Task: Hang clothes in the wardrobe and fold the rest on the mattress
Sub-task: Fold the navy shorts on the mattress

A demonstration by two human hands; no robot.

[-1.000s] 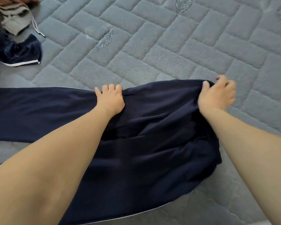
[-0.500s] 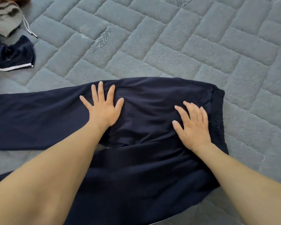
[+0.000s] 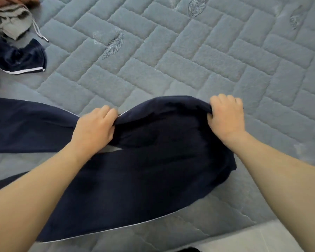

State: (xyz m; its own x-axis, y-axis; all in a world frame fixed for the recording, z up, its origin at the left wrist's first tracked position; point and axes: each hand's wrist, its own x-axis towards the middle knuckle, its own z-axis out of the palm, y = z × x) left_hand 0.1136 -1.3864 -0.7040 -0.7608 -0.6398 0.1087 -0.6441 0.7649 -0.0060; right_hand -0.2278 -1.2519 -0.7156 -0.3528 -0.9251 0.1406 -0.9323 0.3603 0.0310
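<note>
View from a head-worn camera looking down at a grey quilted mattress [image 3: 189,70] stitched in a brick pattern with small leaf motifs. A pair of navy trousers [image 3: 153,170] lies across the lower half of the frame, filling the area from 9 o'clock through the centre to about 4 o'clock. 1 leg stretches flat toward 9 o'clock; a thin pale line runs along the trousers' near edge at 6 o'clock.

2 bare forearms reach in from 7 o'clock and 4 o'clock. The left hand [image 3: 95,128], just left of centre, has its fingers curled around a bunched fold of the navy fabric. The right hand [image 3: 225,119], at about 2 o'clock from centre, is clenched on the top edge of the trousers. Between the 2 hands the cloth is lifted off the mattress in a rounded hump.

At 10 o'clock, well apart from the trousers, a crumpled dark blue garment [image 3: 22,59] with a white stripe lies beside a grey knitted garment [image 3: 11,22] with a drawstring. A pale strip of floor [image 3: 244,237] shows at 5 o'clock.
</note>
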